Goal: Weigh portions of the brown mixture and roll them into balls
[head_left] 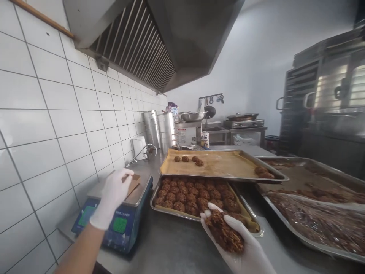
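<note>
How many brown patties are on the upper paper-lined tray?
6, on the paper-lined sheet tray: four patties grouped near its left end, and two patties together at its right end.

brown patties (188, 196) (lumpy) on baking tray (153, 194)

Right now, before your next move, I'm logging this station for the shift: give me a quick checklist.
Left hand gloved: ok.
Right hand gloved: ok.
Dark-brown clump cupped in the right hand: ok.
Digital scale reading: cannot tell, digits unreadable.
Free space on the lower tray: not ok, patties nearly fill it.
Free space on the upper paper-lined tray: ok, only a few pieces lie there.
</note>
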`<state>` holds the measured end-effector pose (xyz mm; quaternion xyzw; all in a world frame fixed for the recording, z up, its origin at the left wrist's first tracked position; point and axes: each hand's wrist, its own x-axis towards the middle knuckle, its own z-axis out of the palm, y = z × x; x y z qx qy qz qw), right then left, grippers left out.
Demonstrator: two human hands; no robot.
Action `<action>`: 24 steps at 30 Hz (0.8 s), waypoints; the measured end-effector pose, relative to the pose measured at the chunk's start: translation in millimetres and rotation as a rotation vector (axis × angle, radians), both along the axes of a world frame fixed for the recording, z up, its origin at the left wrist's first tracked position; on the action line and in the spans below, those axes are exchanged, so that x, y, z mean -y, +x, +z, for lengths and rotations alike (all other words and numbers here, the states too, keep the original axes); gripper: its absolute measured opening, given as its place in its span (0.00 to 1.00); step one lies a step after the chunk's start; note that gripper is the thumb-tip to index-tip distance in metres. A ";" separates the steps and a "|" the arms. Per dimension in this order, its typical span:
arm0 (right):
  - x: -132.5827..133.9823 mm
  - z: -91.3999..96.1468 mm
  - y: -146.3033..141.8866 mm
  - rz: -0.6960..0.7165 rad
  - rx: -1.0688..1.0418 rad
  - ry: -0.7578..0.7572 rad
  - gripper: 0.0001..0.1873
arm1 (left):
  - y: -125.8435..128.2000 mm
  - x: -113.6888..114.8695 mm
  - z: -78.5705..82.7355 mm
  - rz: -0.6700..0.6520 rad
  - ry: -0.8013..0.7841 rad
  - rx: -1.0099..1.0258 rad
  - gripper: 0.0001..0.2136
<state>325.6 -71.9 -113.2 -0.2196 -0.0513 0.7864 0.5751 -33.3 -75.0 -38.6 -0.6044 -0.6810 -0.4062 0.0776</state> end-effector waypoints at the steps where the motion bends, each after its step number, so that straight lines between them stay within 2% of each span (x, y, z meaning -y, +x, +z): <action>1: 0.9 1.4 -0.6 0.003 0.005 -0.016 0.24 | -20.3 -8.0 4.7 0.038 -0.094 -0.071 0.11; 3: 2.4 3.1 -1.2 0.012 0.016 -0.039 0.25 | -50.8 -22.6 7.7 0.058 -0.213 -0.156 0.12; 5: 2.7 3.0 -1.1 0.016 0.027 -0.026 0.25 | -66.9 -32.8 3.7 0.043 -0.260 -0.206 0.12; 9: 1.1 0.6 -0.8 -0.012 0.047 0.010 0.27 | -72.3 -39.2 -7.8 0.004 -0.320 -0.283 0.11; 11: 1.4 1.9 -1.5 -0.018 0.068 0.001 0.27 | -73.1 -38.3 -6.7 -0.016 -0.338 -0.295 0.11; 14: 3.8 9.5 -3.6 -0.014 0.113 -0.040 0.27 | -78.3 -34.2 6.5 -0.015 -0.331 -0.286 0.14; 19: 6.8 22.9 -7.5 -0.009 0.171 -0.117 0.27 | -80.8 -19.2 32.4 0.046 -0.190 -0.274 0.19; 24: 0.7 13.3 -7.2 0.012 0.190 -0.084 0.29 | -67.8 -1.8 42.1 -0.045 -0.139 -0.245 0.18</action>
